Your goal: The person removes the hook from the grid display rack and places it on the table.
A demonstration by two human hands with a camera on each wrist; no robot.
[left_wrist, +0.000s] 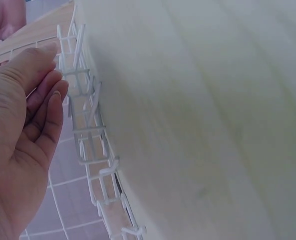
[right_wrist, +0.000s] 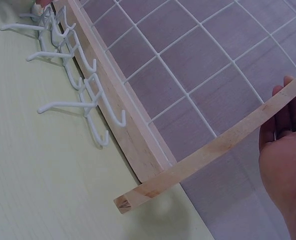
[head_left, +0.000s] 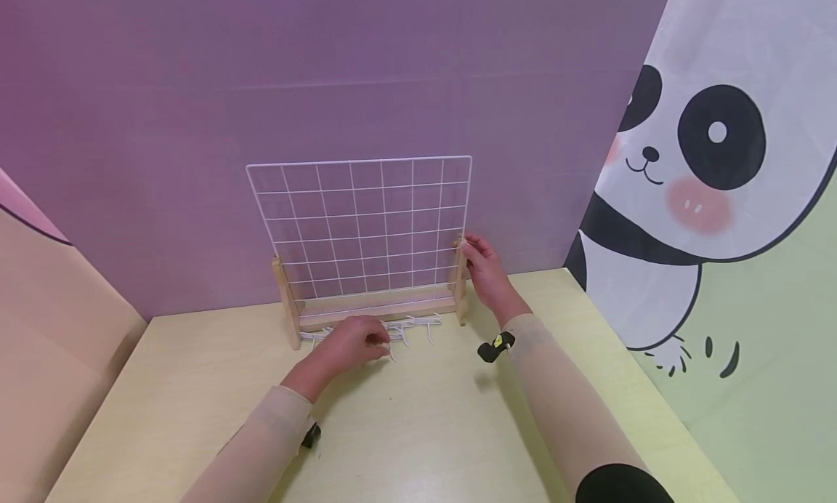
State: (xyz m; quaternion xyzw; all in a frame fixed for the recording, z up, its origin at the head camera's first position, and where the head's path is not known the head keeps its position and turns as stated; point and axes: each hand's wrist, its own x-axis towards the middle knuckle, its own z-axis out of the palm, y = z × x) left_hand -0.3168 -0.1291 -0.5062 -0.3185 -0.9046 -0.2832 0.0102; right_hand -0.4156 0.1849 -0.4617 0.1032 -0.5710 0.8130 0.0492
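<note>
A white wire grid rack [head_left: 382, 216] stands upright in a wooden base with a post at each side. My right hand [head_left: 485, 270] grips the right wooden post [right_wrist: 217, 142] near its top, with fingers behind it in the right wrist view. Several white wire hooks [right_wrist: 90, 105] lie in a row along the front of the base. Over the left part of that row is my left hand [head_left: 353, 341], its fingers loosely bent at the hooks [left_wrist: 88, 125]. A gap shows between its thumb and fingers, and no hook is visibly held.
The rack stands on a pale wooden table [head_left: 405, 430], near its back edge. Behind it rises a purple backdrop [head_left: 360, 118]. On the right hangs a panda-print panel [head_left: 719, 285], and a beige panel [head_left: 59, 328] borders the left side.
</note>
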